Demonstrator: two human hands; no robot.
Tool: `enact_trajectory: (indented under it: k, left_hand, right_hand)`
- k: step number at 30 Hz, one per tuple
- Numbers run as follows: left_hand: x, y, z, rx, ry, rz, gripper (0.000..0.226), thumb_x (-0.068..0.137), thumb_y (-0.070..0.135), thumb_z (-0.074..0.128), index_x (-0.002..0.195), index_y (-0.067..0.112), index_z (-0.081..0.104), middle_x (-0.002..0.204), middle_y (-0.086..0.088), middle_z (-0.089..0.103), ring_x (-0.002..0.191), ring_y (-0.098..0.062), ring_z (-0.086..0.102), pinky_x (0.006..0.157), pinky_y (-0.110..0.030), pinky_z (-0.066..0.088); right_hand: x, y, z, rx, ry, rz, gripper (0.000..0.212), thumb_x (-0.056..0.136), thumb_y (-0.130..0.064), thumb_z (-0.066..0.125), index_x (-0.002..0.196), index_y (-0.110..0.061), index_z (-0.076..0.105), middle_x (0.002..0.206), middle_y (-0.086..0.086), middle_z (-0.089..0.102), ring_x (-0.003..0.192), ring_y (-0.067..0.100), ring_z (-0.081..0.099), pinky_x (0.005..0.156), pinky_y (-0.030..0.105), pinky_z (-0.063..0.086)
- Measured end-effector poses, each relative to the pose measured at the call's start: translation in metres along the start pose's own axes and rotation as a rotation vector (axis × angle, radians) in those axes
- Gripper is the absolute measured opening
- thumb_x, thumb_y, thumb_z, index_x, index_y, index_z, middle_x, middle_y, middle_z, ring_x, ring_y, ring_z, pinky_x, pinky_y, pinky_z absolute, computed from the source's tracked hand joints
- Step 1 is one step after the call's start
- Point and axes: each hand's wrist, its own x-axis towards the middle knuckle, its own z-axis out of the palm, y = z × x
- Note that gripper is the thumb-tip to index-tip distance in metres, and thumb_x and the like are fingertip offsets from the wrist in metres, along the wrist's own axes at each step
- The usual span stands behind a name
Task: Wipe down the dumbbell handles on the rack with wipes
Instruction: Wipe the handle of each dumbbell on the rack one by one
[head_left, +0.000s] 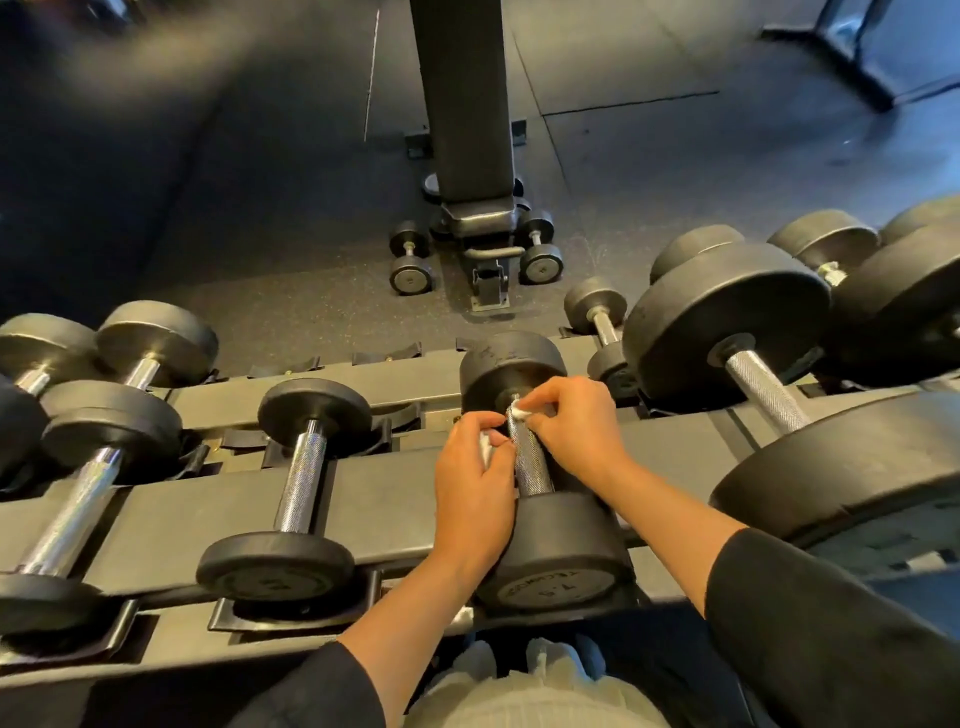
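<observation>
Wiping of a dumbbell handle (529, 460) on the rack (395, 493), with a white wipe (519, 410) held by both hands.

The wipe is draped over the far end of the knurled chrome handle, and a second part of it is seen at the handle's left side. It is pinched at the top by the curled fingers of the right hand (576, 426), while its left part is gripped by the left hand (470, 493), whose fingers are curled against the handle. The dumbbell (550, 561) is seated in a cradle at the rack's near edge, about midway along the front rail. A smaller dumbbell (301, 478) is racked just to its left, and larger dumbbells (727, 332) are racked toward the right end. Beyond the rack's far edge, a bench (467, 130) is seen standing on the dark floor (208, 182).
</observation>
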Motion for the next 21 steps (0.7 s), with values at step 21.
enact_trajectory:
  k: [21]
  left_hand:
    - [0.02,-0.078,-0.031,0.086,-0.077,0.07,0.036,0.087,0.002,0.054,0.12,0.015,0.051,0.105,0.004,0.049,0.099,-0.008,0.044,0.083,-0.016,0.031]
  right_hand:
    - [-0.004,-0.048,0.001,-0.464,-0.203,-0.172,0.022,0.09,-0.018,0.061,0.108,-0.012,0.071,0.12,0.006,0.066,0.114,0.018,0.057,0.096,0.023,0.036]
